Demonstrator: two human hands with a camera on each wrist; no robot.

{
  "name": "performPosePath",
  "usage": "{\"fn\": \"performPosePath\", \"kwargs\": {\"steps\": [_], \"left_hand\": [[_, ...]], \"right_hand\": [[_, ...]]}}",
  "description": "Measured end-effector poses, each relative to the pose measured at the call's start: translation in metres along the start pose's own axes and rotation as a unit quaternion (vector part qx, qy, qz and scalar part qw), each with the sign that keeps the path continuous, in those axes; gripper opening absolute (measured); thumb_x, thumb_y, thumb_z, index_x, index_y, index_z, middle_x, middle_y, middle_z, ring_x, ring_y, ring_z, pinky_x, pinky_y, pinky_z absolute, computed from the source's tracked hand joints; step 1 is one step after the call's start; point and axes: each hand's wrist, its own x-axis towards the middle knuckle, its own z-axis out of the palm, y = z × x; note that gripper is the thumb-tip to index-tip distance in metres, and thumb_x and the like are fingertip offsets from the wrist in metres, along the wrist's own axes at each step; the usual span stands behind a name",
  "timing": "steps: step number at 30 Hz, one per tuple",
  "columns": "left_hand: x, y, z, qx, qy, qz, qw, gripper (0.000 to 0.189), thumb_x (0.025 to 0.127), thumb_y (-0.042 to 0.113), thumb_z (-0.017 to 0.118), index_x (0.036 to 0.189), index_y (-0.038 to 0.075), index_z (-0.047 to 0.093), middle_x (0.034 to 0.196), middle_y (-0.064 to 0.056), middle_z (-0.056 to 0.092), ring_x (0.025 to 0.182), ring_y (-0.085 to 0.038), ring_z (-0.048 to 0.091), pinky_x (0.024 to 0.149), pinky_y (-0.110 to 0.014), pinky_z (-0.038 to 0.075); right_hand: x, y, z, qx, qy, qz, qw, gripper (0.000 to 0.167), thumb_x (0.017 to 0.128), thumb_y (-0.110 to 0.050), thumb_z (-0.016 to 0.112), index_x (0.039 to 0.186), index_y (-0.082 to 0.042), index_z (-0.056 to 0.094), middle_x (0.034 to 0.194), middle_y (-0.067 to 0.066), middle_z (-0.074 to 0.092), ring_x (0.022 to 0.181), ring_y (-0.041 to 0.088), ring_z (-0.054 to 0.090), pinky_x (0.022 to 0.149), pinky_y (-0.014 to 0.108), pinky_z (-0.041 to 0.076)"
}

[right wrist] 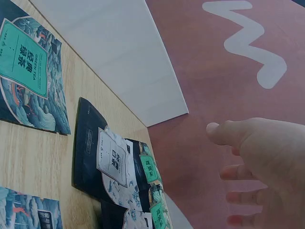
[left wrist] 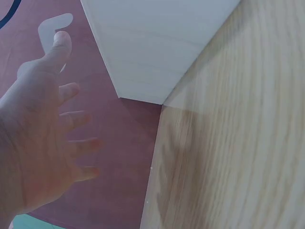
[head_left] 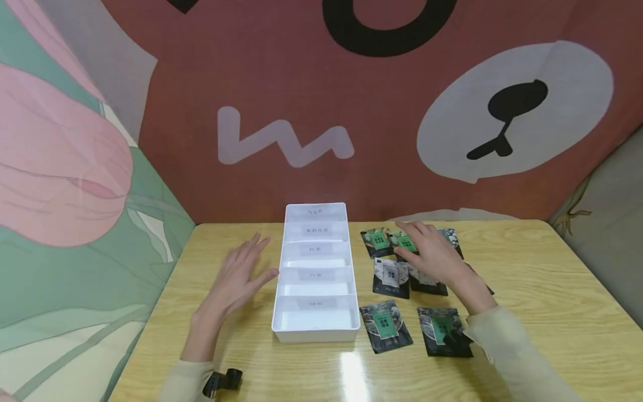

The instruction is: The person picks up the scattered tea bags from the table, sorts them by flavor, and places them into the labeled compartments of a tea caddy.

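Note:
A long white divided box (head_left: pixel 316 336) with labelled compartments stands in the middle of the table. My left hand (head_left: pixel 235 281) is held left of the box, fingers spread, holding nothing; the left wrist view shows the palm (left wrist: pixel 38 138) apart from the box wall. Above the tea packets on the right hovers my right hand (head_left: pixel 433 254), fingers extended, with nothing in its grasp; in the right wrist view this hand (right wrist: pixel 267 167) is apart from them. It partly covers a green-labelled packet (head_left: pixel 403 241) and a grey-labelled packet (head_left: pixel 427 283) in the head view.
Other tea packets lie right of the box: a green-tea packet (head_left: pixel 385 326) by its front corner, another (head_left: pixel 443 332) under the right sleeve, a white-labelled one (head_left: pixel 391 277) behind. A patterned cloth (head_left: pixel 251 184) hangs at the table's back edge. A black object (head_left: pixel 224 381) sits by the left sleeve.

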Motion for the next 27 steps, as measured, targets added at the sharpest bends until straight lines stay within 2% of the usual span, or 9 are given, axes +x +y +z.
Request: {"fn": "performPosePath", "kwargs": {"steps": [6, 12, 15, 20, 24, 27], "left_hand": [[0.0, 0.003, 0.002, -0.053, -0.029, 0.005, 0.9982, 0.07, 0.099, 0.056, 0.049, 0.158, 0.029, 0.025, 0.164, -0.005, 0.025, 0.149, -0.033, 0.029, 0.117, -0.061, 0.026], [-0.001, 0.005, 0.005, -0.094, -0.044, 0.004, 0.9946, 0.07, 0.1, 0.056, 0.05, 0.159, 0.028, 0.024, 0.164, -0.003, 0.027, 0.15, -0.029, 0.028, 0.118, -0.057, 0.027], [-0.001, 0.005, 0.006, -0.134, -0.056, 0.005, 0.9894, 0.07, 0.1, 0.054, 0.051, 0.159, 0.027, 0.025, 0.164, 0.0, 0.027, 0.149, -0.028, 0.029, 0.119, -0.055, 0.028], [-0.002, 0.005, 0.01, -0.193, -0.082, -0.006, 0.9778, 0.071, 0.099, 0.052, 0.054, 0.158, 0.028, 0.024, 0.163, 0.003, 0.027, 0.145, -0.032, 0.036, 0.116, -0.057, 0.031], [-0.005, 0.004, 0.015, -0.196, -0.1, -0.018, 0.9753, 0.072, 0.097, 0.057, 0.053, 0.157, 0.028, 0.027, 0.163, 0.001, 0.028, 0.148, -0.029, 0.032, 0.118, -0.055, 0.029], [-0.007, 0.003, 0.017, -0.203, -0.116, -0.03, 0.9719, 0.07, 0.097, 0.06, 0.052, 0.156, 0.032, 0.028, 0.163, 0.003, 0.027, 0.15, -0.026, 0.029, 0.119, -0.054, 0.028]], "right_hand": [[0.006, 0.003, 0.0, 0.014, -0.004, 0.008, 0.9999, 0.064, 0.098, -0.038, 0.062, 0.151, -0.008, 0.041, 0.146, 0.024, 0.047, 0.132, 0.049, 0.043, 0.104, 0.067, 0.038], [0.016, 0.007, 0.002, 0.024, -0.013, 0.002, 0.9996, 0.062, 0.099, -0.04, 0.06, 0.151, -0.009, 0.042, 0.15, 0.022, 0.045, 0.136, 0.047, 0.041, 0.107, 0.068, 0.034], [0.021, 0.009, 0.002, 0.037, -0.023, 0.001, 0.9991, 0.062, 0.1, -0.039, 0.059, 0.151, -0.008, 0.042, 0.15, 0.022, 0.044, 0.135, 0.046, 0.042, 0.107, 0.067, 0.035], [0.029, 0.011, 0.005, 0.069, -0.038, 0.001, 0.9969, 0.06, 0.101, -0.039, 0.056, 0.15, -0.007, 0.042, 0.149, 0.02, 0.045, 0.129, 0.04, 0.051, 0.101, 0.063, 0.043], [0.034, 0.011, 0.008, 0.081, -0.051, 0.004, 0.9954, 0.057, 0.101, -0.038, 0.056, 0.148, -0.007, 0.045, 0.146, 0.019, 0.049, 0.127, 0.038, 0.053, 0.099, 0.061, 0.045], [0.038, 0.013, 0.011, 0.089, -0.06, 0.007, 0.9942, 0.054, 0.101, -0.035, 0.057, 0.146, -0.006, 0.048, 0.142, 0.02, 0.052, 0.126, 0.039, 0.053, 0.099, 0.061, 0.046]]}}
